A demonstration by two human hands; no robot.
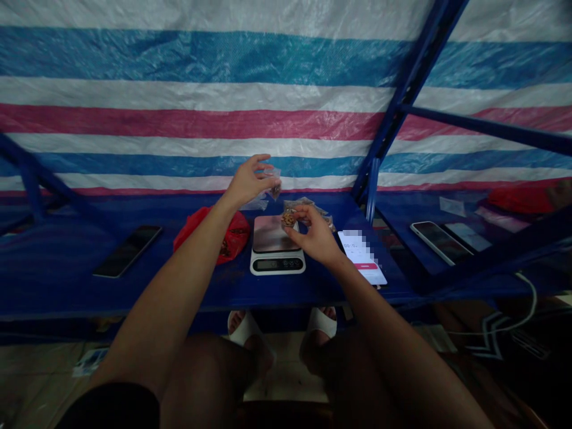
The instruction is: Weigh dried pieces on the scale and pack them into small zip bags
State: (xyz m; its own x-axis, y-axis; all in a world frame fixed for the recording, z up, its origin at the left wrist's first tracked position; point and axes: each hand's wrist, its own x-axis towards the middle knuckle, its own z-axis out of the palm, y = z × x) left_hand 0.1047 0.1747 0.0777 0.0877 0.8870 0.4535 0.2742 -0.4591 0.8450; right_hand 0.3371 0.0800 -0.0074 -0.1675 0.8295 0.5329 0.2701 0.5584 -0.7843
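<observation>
My left hand [251, 183] is raised behind the kitchen scale, its fingers closed on the top of a small clear plastic bag [276, 188] with something dark in its bottom. Lower down, my right hand [315, 233] pinches a second clear bag of small brown pieces [288, 218] over the scale's back right corner. The white digital scale [277, 264] has a metal plate; its display is too dim to read. Beyond my right hand lie several more filled bags [318, 210]. A red plastic bag [239, 235] holding dark pieces sits left of the scale, partly behind my left forearm.
Flat clear bags [257, 204] lie on the blue shelf [232, 292] behind the scale. One phone [128, 251] rests at left, a lit phone [363, 259] at right. A blue metal post [372, 190] rises at right. Another person's leg [465, 328] shows at lower right.
</observation>
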